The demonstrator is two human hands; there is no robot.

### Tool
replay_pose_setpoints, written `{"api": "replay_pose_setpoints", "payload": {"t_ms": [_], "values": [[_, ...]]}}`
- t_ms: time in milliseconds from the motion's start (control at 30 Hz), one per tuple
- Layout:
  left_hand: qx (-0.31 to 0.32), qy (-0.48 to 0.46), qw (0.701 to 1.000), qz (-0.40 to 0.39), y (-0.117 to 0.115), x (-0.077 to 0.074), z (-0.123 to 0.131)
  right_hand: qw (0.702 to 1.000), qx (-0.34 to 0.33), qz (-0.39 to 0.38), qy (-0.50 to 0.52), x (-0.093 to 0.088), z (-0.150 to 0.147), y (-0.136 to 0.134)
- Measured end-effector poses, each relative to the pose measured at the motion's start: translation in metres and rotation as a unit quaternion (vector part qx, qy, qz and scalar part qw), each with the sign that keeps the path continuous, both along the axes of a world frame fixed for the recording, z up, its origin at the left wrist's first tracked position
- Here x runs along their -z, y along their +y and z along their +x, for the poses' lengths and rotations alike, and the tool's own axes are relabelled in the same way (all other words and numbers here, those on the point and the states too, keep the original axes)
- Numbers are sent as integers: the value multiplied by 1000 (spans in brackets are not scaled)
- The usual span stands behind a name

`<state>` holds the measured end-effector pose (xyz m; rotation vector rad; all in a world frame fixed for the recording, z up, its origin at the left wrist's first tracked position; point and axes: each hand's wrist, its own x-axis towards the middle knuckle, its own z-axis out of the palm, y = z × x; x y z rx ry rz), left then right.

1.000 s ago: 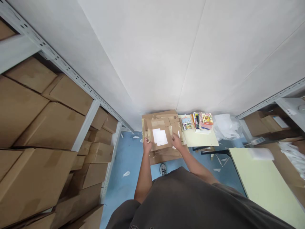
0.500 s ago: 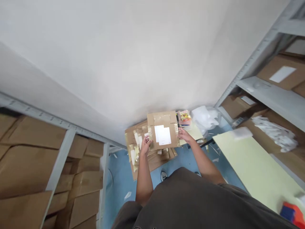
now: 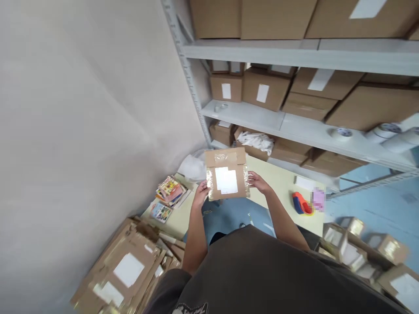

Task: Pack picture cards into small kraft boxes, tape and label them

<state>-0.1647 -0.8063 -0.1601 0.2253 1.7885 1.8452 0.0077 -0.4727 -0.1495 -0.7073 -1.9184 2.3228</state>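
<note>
Both hands hold up a flattened cardboard box (image 3: 227, 173) with white labels and clear tape on its face. My left hand (image 3: 201, 193) grips its lower left edge and my right hand (image 3: 258, 181) grips its right edge. The box hangs in the air above the near end of a pale yellow table (image 3: 281, 183). A heap of flattened cardboard boxes (image 3: 131, 266) lies on the floor at the lower left.
A grey metal shelf rack (image 3: 294, 126) full of cardboard boxes and tape rolls (image 3: 388, 131) stands ahead and to the right. Colourful books (image 3: 170, 192) lie on a small table by the wall. A red-and-blue tape dispenser (image 3: 300, 203) rests on the yellow table. Small boxes (image 3: 360, 244) sit at the lower right.
I lifted one flattened box off the floor heap and turned right with it; the view swung from the wall and left shelves to the right-hand rack and yellow table.
</note>
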Motion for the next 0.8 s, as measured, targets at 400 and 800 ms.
{"api": "replay_pose_setpoints", "payload": {"t_ms": [400,800], "values": [[200,-85,975,-41,192,38,-55,968,249,-16,-35,29,66,75],[310,-136,941,-17,229,77,-136,961,270,-42,-40,20,25,77]]}}
